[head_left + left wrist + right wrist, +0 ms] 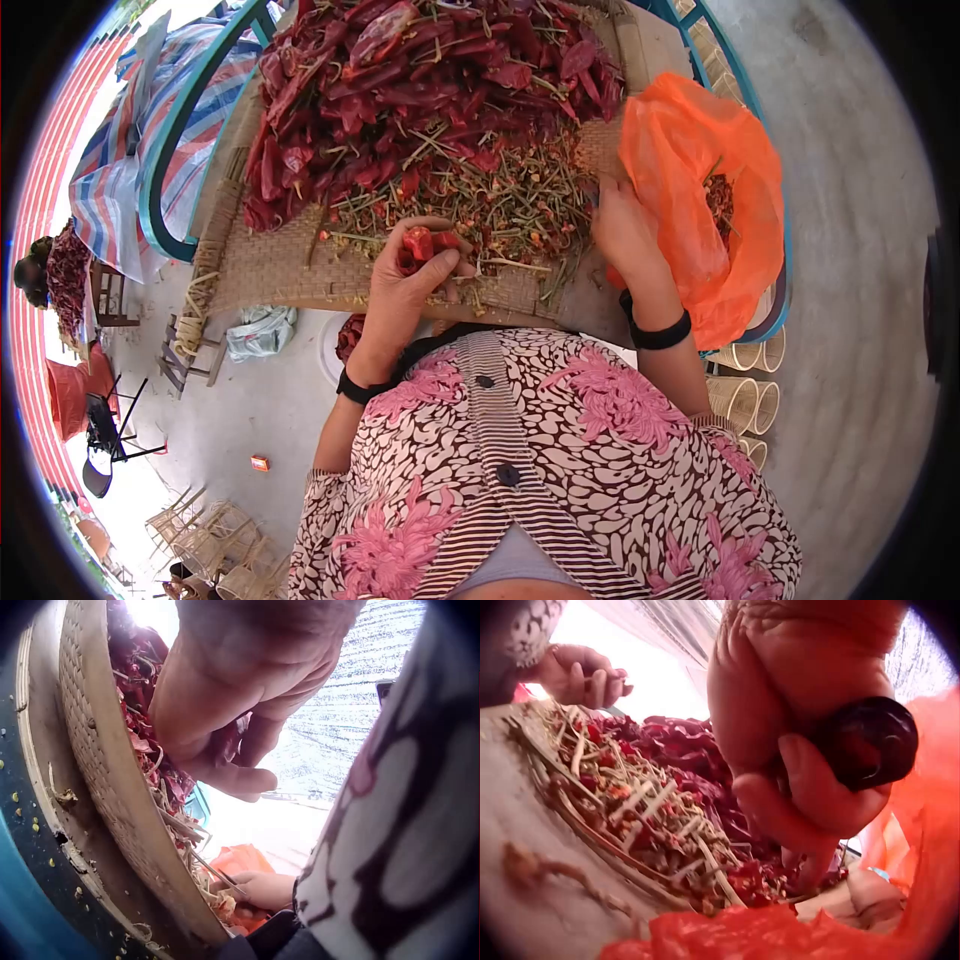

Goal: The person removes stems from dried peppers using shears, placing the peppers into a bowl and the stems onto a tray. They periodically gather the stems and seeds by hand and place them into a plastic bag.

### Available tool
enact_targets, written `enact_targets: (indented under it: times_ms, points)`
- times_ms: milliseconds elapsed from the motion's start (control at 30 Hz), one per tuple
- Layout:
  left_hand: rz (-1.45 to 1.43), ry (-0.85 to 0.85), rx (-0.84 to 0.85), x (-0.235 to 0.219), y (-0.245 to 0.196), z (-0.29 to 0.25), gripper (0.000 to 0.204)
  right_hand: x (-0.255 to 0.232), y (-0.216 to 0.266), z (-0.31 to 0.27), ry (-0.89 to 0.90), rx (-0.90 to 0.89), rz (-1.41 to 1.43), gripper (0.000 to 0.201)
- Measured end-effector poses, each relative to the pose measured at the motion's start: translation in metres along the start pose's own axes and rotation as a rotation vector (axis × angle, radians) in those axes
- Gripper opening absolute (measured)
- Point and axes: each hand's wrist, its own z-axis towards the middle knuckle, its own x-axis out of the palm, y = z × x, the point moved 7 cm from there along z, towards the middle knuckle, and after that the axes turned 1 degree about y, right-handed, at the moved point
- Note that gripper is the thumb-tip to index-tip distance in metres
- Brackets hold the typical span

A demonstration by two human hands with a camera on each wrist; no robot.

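Observation:
The left hand (405,275) grips a few red chilli pieces (418,243) above the front of the woven tray (270,262). In the left wrist view its fingers curl round a dark red piece (231,739). The right hand (625,235) is at the tray's right side, beside the orange bag (752,170). In the right wrist view its fingers (810,780) curl round a dark, shiny handle (870,742), over the cut stems (652,817). The far end of that tool is hidden.
Dried red chillies (430,80) are heaped at the tray's back, with stems (480,195) in front. A blue-green metal frame (160,180) surrounds the tray. Woven stools (735,400) stand at the right, a pale plastic bag (262,332) lies on the floor at left.

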Motion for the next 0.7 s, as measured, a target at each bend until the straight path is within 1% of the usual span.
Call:
enact_targets:
  times_ms: [33,133,167,233,267,333,433,533,633,700]
  points:
    - [0.000,-0.013,-0.018,-0.002,0.000,0.000,0.023,0.010,-0.007,0.010,0.010,0.029,-0.053,0.039]
    - [-0.006,-0.051,-0.041,-0.007,0.004,0.000,0.023,0.035,-0.020,0.027,0.043,0.114,-0.026,0.042]
    - [-0.009,-0.067,-0.049,-0.010,0.006,0.000,0.023,0.043,-0.017,0.034,0.087,0.038,0.078,0.041]
    - [-0.026,-0.082,-0.055,-0.015,0.010,0.001,0.023,0.041,0.005,0.037,0.178,-0.109,0.288,0.039]
    - [-0.035,-0.089,-0.057,-0.017,0.012,0.001,0.023,0.038,0.006,0.034,0.229,-0.049,0.581,0.038]
    - [-0.047,-0.096,-0.050,-0.018,0.013,0.002,0.022,0.010,0.024,0.022,0.325,0.073,1.164,0.037]
    - [-0.030,-0.100,-0.044,-0.021,0.014,0.000,0.022,0.000,0.025,0.015,0.290,0.085,1.440,0.034]
    - [-0.046,-0.107,-0.048,-0.022,0.014,0.001,0.021,-0.008,0.030,0.005,0.405,0.070,1.612,0.033]
    - [-0.063,-0.111,-0.052,-0.021,0.014,0.001,0.020,-0.008,0.027,0.001,0.423,0.058,1.661,0.032]
    - [-0.064,-0.111,-0.051,-0.021,0.014,0.001,0.020,-0.004,0.023,-0.002,0.397,0.125,1.665,0.031]
